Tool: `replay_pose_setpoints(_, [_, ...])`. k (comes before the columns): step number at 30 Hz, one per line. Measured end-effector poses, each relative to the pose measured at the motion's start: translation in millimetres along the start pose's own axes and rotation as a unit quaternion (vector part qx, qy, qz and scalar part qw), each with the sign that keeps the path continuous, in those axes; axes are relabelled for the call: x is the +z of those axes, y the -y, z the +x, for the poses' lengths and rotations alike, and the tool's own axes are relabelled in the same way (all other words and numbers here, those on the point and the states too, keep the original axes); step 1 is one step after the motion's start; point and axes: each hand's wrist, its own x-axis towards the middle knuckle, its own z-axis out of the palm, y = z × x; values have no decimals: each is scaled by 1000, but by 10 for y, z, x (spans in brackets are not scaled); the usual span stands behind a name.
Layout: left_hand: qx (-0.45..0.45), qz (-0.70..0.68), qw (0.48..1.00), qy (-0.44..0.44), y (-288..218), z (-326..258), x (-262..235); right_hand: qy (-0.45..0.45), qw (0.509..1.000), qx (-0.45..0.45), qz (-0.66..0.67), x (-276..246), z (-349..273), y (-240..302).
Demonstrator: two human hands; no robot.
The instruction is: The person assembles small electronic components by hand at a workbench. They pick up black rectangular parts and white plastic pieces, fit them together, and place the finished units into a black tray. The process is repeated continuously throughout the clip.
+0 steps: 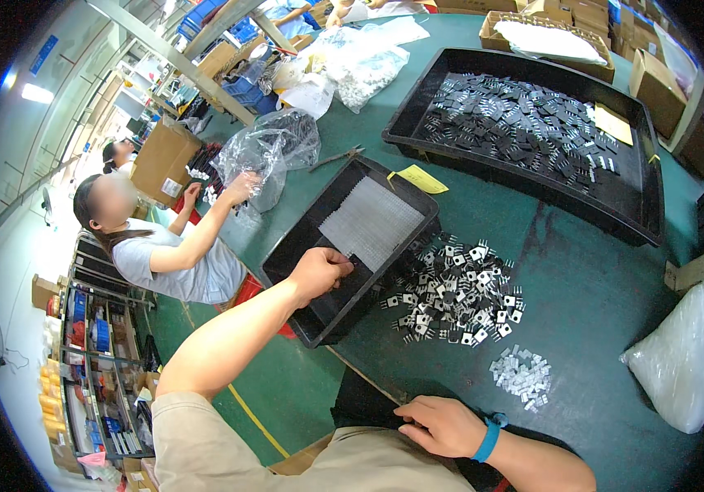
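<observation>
- Nearest, the right hand lies palm down on the person's lap beside a dark object whose kind is hard to make out; the fingers are loosely curled and grasp nothing, and a blue wristband circles the wrist.
- Just beyond it on the green table sits a small heap of silvery metal clips, and to the right a bulging white plastic bag is cut off by the rim.
- Farther in, a loose pile of black electronic components with metal legs spreads beside the small tray, legs pointing every way.
- The left hand is closed in a pinch inside the small black tray; what the fingertips hold is too small to tell.
- That tray is tilted over the table's left edge, its long axis running from near left to far right; a sheet of closely packed white parts fills its far half, the near half is bare.
- A yellow tag lies at its far corner.
- Far right, a large black tray holds many scattered dark components.
- Far left, a seated co-worker's hand reaches into a clear plastic bag.
</observation>
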Motion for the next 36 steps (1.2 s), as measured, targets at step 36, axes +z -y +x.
replay_pose_setpoints(36, [9, 70, 995, -76, 30, 183, -271, 9, 1000, 1, -3, 19, -7, -14])
